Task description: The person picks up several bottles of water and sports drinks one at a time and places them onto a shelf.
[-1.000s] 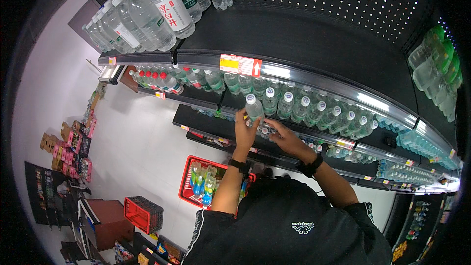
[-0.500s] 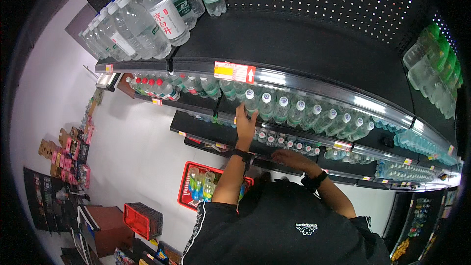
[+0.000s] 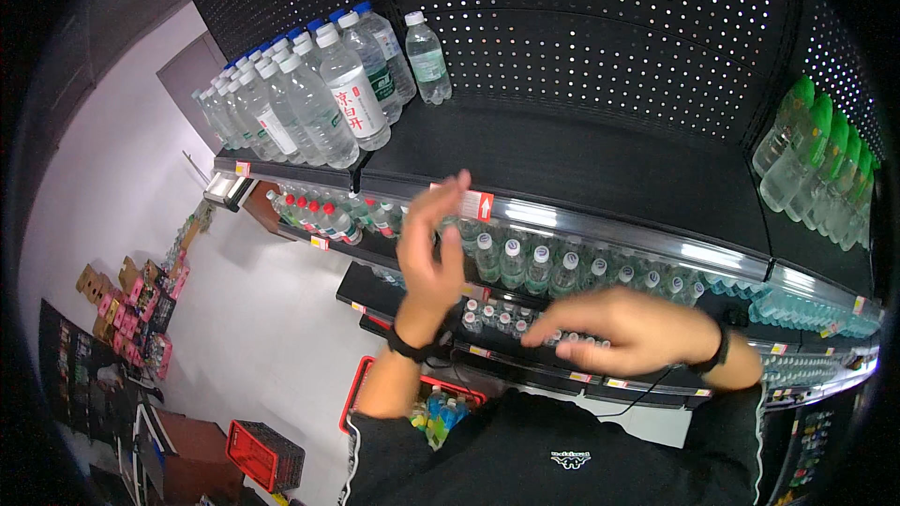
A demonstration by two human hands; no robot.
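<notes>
My left hand (image 3: 429,267) is raised in front of the top shelf's front edge, fingers stretched up and nothing in them. It partly covers a red and white price tag (image 3: 484,205). Lower and to the right, my right hand (image 3: 628,326) reaches across with its fingers apart, slightly blurred and holding nothing. Behind both hands, clear water bottles with white caps (image 3: 539,270) line the second shelf. Smaller bottles (image 3: 506,322) stand on the shelf below, partly hidden by my right hand.
Large clear bottles (image 3: 309,122) crowd the top shelf's left end, with one smaller bottle (image 3: 429,61) beside them. Green-topped bottles (image 3: 816,159) stand at the right. A red basket (image 3: 358,384) with bottles sits below my left arm; another basket (image 3: 272,454) stands farther left.
My left hand has left the second-shelf bottles and risen to the top shelf's edge. My right hand has come up and stretched out. The view has tilted up, showing more of the top shelf.
</notes>
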